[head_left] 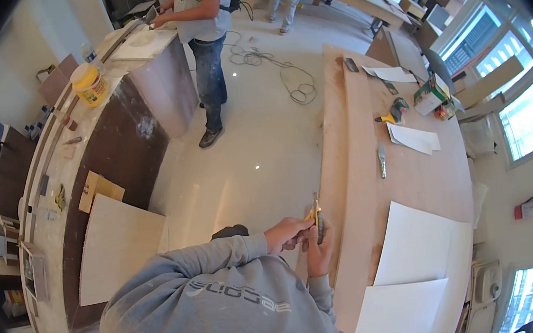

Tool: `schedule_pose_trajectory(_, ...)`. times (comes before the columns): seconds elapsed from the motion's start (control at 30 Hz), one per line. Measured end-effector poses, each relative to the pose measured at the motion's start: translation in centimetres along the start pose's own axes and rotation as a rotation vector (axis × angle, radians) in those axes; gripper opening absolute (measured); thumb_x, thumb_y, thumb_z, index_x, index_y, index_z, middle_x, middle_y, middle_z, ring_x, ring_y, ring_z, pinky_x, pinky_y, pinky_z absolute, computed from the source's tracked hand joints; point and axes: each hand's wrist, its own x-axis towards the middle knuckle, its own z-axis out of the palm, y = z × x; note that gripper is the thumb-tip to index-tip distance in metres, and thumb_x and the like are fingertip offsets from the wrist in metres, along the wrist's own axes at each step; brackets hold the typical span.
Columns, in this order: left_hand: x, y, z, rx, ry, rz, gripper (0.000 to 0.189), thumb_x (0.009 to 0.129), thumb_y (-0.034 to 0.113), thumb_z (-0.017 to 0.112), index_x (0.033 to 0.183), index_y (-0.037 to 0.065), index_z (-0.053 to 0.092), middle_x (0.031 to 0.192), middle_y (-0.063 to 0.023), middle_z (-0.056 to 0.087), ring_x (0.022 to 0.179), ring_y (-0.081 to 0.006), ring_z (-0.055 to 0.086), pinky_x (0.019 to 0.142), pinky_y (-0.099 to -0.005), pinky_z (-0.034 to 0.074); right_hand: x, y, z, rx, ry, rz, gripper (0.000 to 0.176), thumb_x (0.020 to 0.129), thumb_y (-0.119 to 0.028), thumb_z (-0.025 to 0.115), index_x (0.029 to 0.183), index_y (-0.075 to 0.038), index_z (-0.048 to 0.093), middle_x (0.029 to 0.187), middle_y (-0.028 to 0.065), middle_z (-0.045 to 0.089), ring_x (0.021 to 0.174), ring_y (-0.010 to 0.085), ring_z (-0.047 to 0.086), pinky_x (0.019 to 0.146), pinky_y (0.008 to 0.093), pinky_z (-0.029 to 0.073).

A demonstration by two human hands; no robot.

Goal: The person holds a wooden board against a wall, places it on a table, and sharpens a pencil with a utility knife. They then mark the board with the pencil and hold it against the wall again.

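Observation:
Both of my hands are raised close together in front of my chest, beside the near edge of the long wooden panel [340, 178]. My left hand [287, 231] has its fingers closed round a small yellow tool with a dark metal part [316, 212]. My right hand [319, 247] grips the same tool from the other side, its thumb upright along it. The tool's exact kind is too small to make out, and my fingers hide its lower part. Large white sheets [416, 241] lie on the worktop to my right.
On the right worktop are a scraper [382, 158], a yellow-and-dark power drill [394, 111], smaller white sheets [413, 138] and a green-and-white box [430, 94]. A curved counter on the left holds a yellow tub [89, 85]. A co-worker [206, 42] stands beside it; a cable [297, 90] lies on the floor.

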Motion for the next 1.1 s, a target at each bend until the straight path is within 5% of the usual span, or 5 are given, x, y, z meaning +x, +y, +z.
schedule_pose_trajectory(0.5, -11.0, -8.6, -3.9, 0.28, 0.176, 0.333, 0.037, 0.106, 0.043, 0.069, 0.089, 0.011, 0.06, 0.072, 0.0054, 0.053, 0.055, -0.0041, 0.041, 0.049, -0.024, 0.034, -9.8, 1.5, 3.9, 0.274, 0.209, 0.226, 0.023, 0.113, -0.026, 0.058, 0.112, -0.003, 0.06, 0.075, 0.0023, 0.057, 0.049, 0.0053, 0.042, 0.042, 0.0241, 0.03)
schedule_pose_trajectory(0.7, -14.1, -13.3, -3.7, 0.154, 0.068, 0.285, 0.04, 0.109, 0.046, 0.062, 0.091, 0.011, 0.064, 0.072, 0.0057, 0.054, 0.051, -0.0026, 0.038, 0.045, -0.0241, 0.028, -15.6, 4.2, 6.4, 0.022, 0.239, 0.218, 0.019, 0.112, -0.024, 0.061, 0.106, -0.007, 0.057, 0.074, 0.0004, 0.059, 0.051, 0.0046, 0.046, 0.042, 0.0227, 0.031)
schedule_pose_trajectory(0.8, -14.9, -14.9, -4.8, 0.049, 0.067, 0.186, 0.046, 0.11, 0.052, 0.058, 0.093, 0.01, 0.066, 0.073, 0.0049, 0.057, 0.046, -0.0028, 0.034, 0.042, -0.0249, 0.023, -16.5, 5.0, 6.4, -0.313, 0.156, -0.002, 0.022, 0.114, -0.027, 0.056, 0.11, -0.006, 0.058, 0.076, 0.0015, 0.061, 0.059, 0.0065, 0.054, 0.048, 0.0265, 0.039)
schedule_pose_trajectory(0.9, -15.6, -15.5, -5.2, -0.052, 0.135, 0.245, 0.05, 0.111, 0.055, 0.055, 0.093, 0.01, 0.067, 0.072, 0.004, 0.059, 0.043, -0.004, 0.032, 0.04, -0.0255, 0.021, -17.1, 4.2, 7.0, -0.572, 0.022, -0.029, 0.023, 0.112, -0.022, 0.055, 0.119, 0.0, 0.059, 0.094, 0.0191, 0.07, 0.082, 0.0362, 0.069, 0.072, 0.0474, 0.053)
schedule_pose_trajectory(1.1, -17.3, -14.1, -7.5, -0.129, 0.122, 0.275, 0.046, 0.113, 0.053, 0.05, 0.104, 0.011, 0.067, 0.08, 0.0035, 0.059, 0.047, -0.0039, 0.034, 0.042, -0.0239, 0.024, -16.6, 0.7, 9.5, -0.553, -0.187, -0.109, 0.029, 0.112, -0.023, 0.052, 0.131, -0.001, 0.054, 0.105, 0.0279, 0.069, 0.094, 0.0499, 0.066, 0.077, 0.0518, 0.052)
